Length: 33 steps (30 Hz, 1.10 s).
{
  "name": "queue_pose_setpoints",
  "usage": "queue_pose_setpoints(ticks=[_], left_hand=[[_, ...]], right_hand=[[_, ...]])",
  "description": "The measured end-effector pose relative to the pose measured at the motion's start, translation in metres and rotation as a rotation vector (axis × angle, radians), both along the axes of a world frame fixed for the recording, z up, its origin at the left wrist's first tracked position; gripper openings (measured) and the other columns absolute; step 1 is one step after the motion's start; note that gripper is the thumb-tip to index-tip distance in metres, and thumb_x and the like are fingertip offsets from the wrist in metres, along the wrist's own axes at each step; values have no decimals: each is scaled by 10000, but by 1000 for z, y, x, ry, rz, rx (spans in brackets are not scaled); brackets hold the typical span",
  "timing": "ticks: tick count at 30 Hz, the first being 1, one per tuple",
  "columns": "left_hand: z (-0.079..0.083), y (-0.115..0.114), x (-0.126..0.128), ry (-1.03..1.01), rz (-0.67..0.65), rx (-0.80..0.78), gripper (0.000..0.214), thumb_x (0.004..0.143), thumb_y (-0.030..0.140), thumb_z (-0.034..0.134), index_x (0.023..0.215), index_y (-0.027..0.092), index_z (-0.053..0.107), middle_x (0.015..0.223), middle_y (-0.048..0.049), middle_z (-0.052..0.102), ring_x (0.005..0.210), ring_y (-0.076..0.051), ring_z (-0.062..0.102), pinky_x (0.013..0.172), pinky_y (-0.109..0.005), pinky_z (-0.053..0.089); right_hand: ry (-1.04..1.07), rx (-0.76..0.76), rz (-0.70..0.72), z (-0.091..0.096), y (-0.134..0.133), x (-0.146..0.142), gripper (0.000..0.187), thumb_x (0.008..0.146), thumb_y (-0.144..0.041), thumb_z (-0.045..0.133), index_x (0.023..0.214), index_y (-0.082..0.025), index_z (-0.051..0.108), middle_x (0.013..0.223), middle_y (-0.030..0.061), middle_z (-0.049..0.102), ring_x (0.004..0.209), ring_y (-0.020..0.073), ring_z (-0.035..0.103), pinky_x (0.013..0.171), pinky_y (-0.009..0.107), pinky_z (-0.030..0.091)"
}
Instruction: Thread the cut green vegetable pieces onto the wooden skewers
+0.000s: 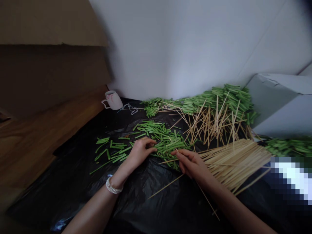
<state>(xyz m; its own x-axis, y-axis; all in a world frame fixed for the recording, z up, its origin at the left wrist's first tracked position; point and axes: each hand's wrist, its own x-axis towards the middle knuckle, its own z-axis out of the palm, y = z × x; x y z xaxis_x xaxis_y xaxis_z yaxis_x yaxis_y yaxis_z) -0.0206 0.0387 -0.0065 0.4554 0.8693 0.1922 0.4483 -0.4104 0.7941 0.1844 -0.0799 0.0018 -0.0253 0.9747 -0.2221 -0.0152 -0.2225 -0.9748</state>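
My left hand (pixel 140 150) reaches over a loose heap of cut green bean pieces (pixel 170 143), thumb and forefinger apart, with nothing visible between them. A beaded bracelet circles that wrist. On the heap's right side, my right hand (pixel 191 162) is closed on a thin bamboo skewer (pixel 208 202). The skewer's tip shows above the fingertips and its long end slants down toward me; the middle is hidden by the hand. Another skewer (pixel 165 187) lies on the black plastic sheet (pixel 138 201) just below my right hand.
A thick bundle of bare skewers (pixel 236 162) lies right of my right hand. Behind it, skewered green beans (pixel 219 97) are piled against the wall. A white mug (pixel 113 100) and thin cord (pixel 131 109) are at back left. Boxes (pixel 53 65) rise at left and right.
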Motion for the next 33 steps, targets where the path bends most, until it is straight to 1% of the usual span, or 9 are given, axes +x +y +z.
queue_pose_setpoints(ticks=[3, 6, 9, 10, 12, 15, 20, 28, 33], left_hand=[[7, -1, 3, -234, 77, -171, 206, 666, 279, 795, 855, 203, 763, 778, -39, 693, 728, -176, 599, 709, -278, 434], [10, -5, 8, -484, 122, -445, 251, 622, 311, 832, 826, 181, 764, 781, -34, 705, 732, -151, 605, 737, -269, 450], [9, -9, 12, -696, 101, -749, 307, 566, 308, 872, 810, 164, 753, 735, -17, 688, 663, -107, 594, 691, -245, 458], [9, -11, 13, -734, 87, -822, 318, 557, 296, 880, 811, 156, 749, 743, -21, 690, 656, -99, 596, 678, -235, 461], [8, -13, 14, -761, 68, -899, 318, 555, 273, 886, 808, 141, 743, 781, -42, 705, 671, -94, 608, 672, -220, 465], [10, -16, 15, -767, 54, -935, 302, 561, 256, 886, 797, 135, 741, 796, -56, 720, 680, -93, 616, 676, -212, 468], [11, -18, 17, -783, 51, -950, 278, 559, 235, 885, 780, 139, 747, 757, -46, 718, 689, -103, 627, 682, -217, 463], [8, -19, 17, -770, 40, -936, 268, 563, 221, 882, 789, 157, 755, 726, -18, 703, 660, -83, 603, 678, -219, 451], [10, -19, 17, -756, 43, -913, 271, 566, 212, 878, 800, 152, 756, 700, -8, 687, 635, -78, 586, 661, -220, 444]], right_hand=[[-2, 2, 0, -1, 0, 0, 533, 839, -584, 529, 1111, -137, 632, 427, -87, 451, 314, 54, 299, 334, 190, 188], [-23, 4, 17, -1, 0, 0, 523, 839, -587, 527, 1095, -146, 643, 434, -86, 453, 319, 56, 301, 335, 192, 190], [-20, 14, 70, -1, -1, 0, 497, 854, -578, 516, 1086, -160, 650, 441, -85, 452, 327, 57, 305, 344, 192, 195], [-15, 17, 87, -1, -2, 0, 487, 858, -574, 513, 1079, -163, 653, 439, -85, 448, 331, 57, 307, 348, 192, 198], [-9, 18, 116, -1, -3, 0, 478, 862, -573, 511, 1062, -165, 659, 436, -86, 438, 337, 58, 310, 354, 192, 200], [-22, 14, 147, -2, -4, -1, 472, 864, -575, 509, 1046, -166, 660, 435, -85, 437, 337, 56, 306, 356, 190, 200], [-23, 7, 170, -3, -5, -3, 464, 870, -573, 497, 1045, -174, 654, 434, -85, 445, 328, 57, 305, 348, 188, 196], [-29, -20, 179, -4, -4, -4, 494, 848, -597, 502, 1035, -168, 659, 416, -84, 442, 324, 61, 295, 347, 188, 187], [-37, -45, 173, -3, -4, -4, 503, 833, -613, 507, 1013, -170, 661, 411, -80, 446, 316, 62, 293, 343, 192, 186]])
